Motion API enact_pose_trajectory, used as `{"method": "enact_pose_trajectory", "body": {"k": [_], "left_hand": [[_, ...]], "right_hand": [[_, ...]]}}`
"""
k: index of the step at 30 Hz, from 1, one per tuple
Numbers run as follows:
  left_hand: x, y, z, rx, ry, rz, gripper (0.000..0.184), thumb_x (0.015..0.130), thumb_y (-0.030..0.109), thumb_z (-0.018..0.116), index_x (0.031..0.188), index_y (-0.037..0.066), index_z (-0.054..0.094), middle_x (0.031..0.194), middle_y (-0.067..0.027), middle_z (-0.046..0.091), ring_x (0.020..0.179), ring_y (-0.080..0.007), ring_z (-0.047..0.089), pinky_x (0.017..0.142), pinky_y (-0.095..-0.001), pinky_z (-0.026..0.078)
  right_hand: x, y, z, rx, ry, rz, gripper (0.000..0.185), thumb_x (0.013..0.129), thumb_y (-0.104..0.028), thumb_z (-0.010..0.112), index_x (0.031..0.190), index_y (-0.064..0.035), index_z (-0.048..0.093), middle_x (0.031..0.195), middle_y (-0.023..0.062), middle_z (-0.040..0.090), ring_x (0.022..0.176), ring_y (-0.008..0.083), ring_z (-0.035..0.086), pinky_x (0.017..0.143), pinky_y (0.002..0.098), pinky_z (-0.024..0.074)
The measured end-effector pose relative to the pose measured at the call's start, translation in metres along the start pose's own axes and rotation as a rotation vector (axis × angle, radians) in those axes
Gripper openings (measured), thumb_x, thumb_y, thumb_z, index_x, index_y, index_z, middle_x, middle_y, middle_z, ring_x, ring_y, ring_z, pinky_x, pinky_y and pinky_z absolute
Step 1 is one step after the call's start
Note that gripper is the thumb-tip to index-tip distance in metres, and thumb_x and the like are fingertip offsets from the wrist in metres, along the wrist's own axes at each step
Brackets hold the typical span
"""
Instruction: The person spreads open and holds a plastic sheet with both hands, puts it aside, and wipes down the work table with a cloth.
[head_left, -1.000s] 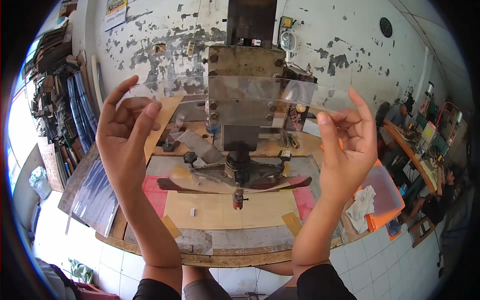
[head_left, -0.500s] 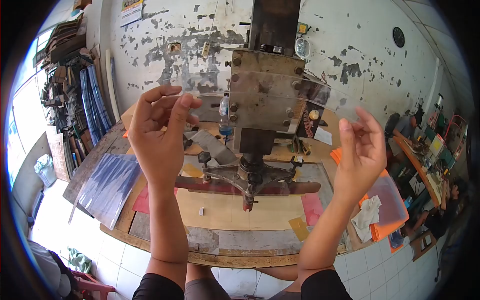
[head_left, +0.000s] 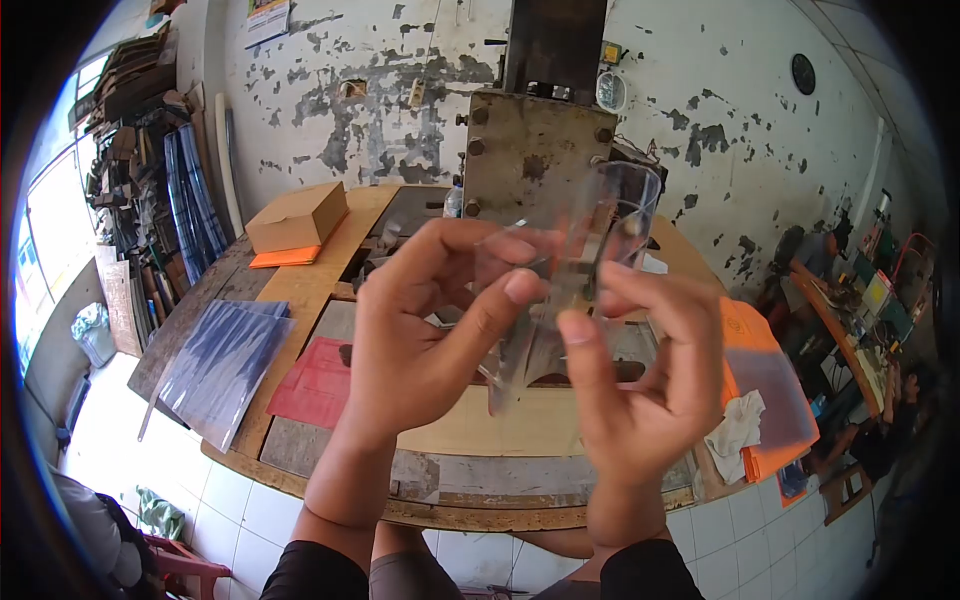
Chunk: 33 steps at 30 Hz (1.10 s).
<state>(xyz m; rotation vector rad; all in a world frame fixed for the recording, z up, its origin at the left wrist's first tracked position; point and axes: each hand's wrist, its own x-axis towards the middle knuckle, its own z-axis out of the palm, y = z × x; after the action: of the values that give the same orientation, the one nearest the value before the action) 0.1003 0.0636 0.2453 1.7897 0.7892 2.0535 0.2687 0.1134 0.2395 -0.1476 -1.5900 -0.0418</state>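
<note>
A clear plastic sheet (head_left: 622, 205), bent over into a curve, is held up in front of the press (head_left: 540, 150). My left hand (head_left: 425, 335) pinches one side of it between thumb and fingers. On the other side, my right hand (head_left: 650, 375) grips the sheet with thumb and forefinger. The plastic is see-through and partly blurred, so its lower edges are hard to make out. Behind both hands lies a pale board (head_left: 475, 425) on the worktable, largely covered from view along with the press's lower part.
Clear plastic sheets (head_left: 220, 365) lie at the table's left, near a red sheet (head_left: 310, 385) and a cardboard box (head_left: 298, 218). Orange-edged sheets (head_left: 775, 385) and a white cloth (head_left: 735, 430) are at right. Another person (head_left: 815, 255) sits at a far-right bench.
My hands have come closer together and lower, toward the middle. The plastic sheet, stretched wide between them before, is now folded into a tight curve.
</note>
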Motion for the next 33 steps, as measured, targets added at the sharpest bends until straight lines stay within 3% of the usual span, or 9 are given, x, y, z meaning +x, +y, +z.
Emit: {"method": "enact_pose_trajectory", "body": {"k": [4,7,10,15,18,19,25,33], "left_hand": [[-0.002,-0.008,-0.006,-0.017,-0.164,-0.133,0.033,0.108,0.008,0.072,0.136,-0.006,0.063,0.129,-0.0139,0.078,0.113,-0.0146,0.074,0.098,-0.0310,0.060],[0.000,-0.007,-0.001,-0.315,-0.153,-0.174,0.041,0.109,0.011,0.071,0.145,-0.005,0.059,0.136,-0.0157,0.074,0.120,-0.0160,0.072,0.100,-0.0324,0.060],[0.001,-0.004,0.000,-0.207,-0.145,-0.205,0.044,0.109,0.009,0.070,0.149,-0.004,0.057,0.143,-0.0170,0.071,0.128,-0.0176,0.070,0.101,-0.0323,0.060],[0.005,-0.010,0.000,-0.161,-0.111,-0.192,0.041,0.109,0.006,0.069,0.149,-0.002,0.061,0.134,-0.0138,0.077,0.125,-0.0174,0.073,0.095,-0.0295,0.062],[0.009,0.001,0.000,-0.084,-0.125,-0.308,0.039,0.109,0.005,0.068,0.147,-0.005,0.062,0.125,-0.0173,0.080,0.115,-0.0196,0.077,0.093,-0.0310,0.064],[0.009,0.005,0.000,-0.065,-0.133,-0.362,0.039,0.109,0.004,0.067,0.146,-0.007,0.062,0.122,-0.0194,0.080,0.111,-0.0209,0.079,0.093,-0.0321,0.064],[0.003,-0.011,-0.002,-0.044,-0.215,-0.115,0.041,0.110,0.003,0.062,0.151,-0.004,0.059,0.119,-0.0181,0.081,0.106,-0.0203,0.080,0.078,-0.0265,0.065],[0.004,0.004,0.000,-0.005,-0.219,-0.282,0.044,0.110,0.004,0.061,0.154,-0.002,0.057,0.118,-0.0156,0.082,0.105,-0.0171,0.080,0.070,-0.0226,0.063]], "right_hand": [[-0.001,0.004,0.011,-0.041,-0.033,-0.033,0.039,0.089,0.000,0.084,0.126,-0.0033,0.076,0.114,0.0111,0.073,0.098,0.0253,0.071,0.085,0.0353,0.0553],[-0.001,0.003,0.013,-0.097,-0.062,-0.041,0.034,0.090,0.001,0.079,0.124,-0.0039,0.077,0.116,0.0098,0.074,0.106,0.0298,0.071,0.093,0.0390,0.0530],[0.001,0.005,0.013,-0.109,-0.093,-0.085,0.034,0.089,0.004,0.076,0.122,-0.0038,0.077,0.115,0.0097,0.076,0.109,0.0314,0.071,0.097,0.0415,0.0522],[0.000,0.017,0.011,-0.015,-0.053,-0.092,0.031,0.090,0.003,0.074,0.120,-0.0041,0.077,0.114,0.0095,0.079,0.113,0.0328,0.071,0.111,0.0466,0.0473],[0.008,0.023,0.003,-0.192,0.041,-0.145,0.028,0.092,-0.002,0.077,0.119,-0.0050,0.077,0.116,0.0098,0.079,0.116,0.0342,0.070,0.116,0.0480,0.0445],[0.012,0.023,-0.001,-0.278,0.074,-0.152,0.027,0.092,-0.003,0.078,0.119,-0.0055,0.077,0.116,0.0097,0.079,0.117,0.0347,0.070,0.116,0.0480,0.0444],[0.014,0.035,-0.020,-0.264,0.018,0.003,0.023,0.092,-0.010,0.084,0.114,-0.0053,0.080,0.113,0.0071,0.081,0.112,0.0295,0.071,0.108,0.0437,0.0475],[0.015,0.026,-0.025,-0.128,-0.094,0.161,0.014,0.092,-0.002,0.083,0.106,-0.0032,0.081,0.102,0.0069,0.082,0.095,0.0222,0.073,0.092,0.0347,0.0515]]}}
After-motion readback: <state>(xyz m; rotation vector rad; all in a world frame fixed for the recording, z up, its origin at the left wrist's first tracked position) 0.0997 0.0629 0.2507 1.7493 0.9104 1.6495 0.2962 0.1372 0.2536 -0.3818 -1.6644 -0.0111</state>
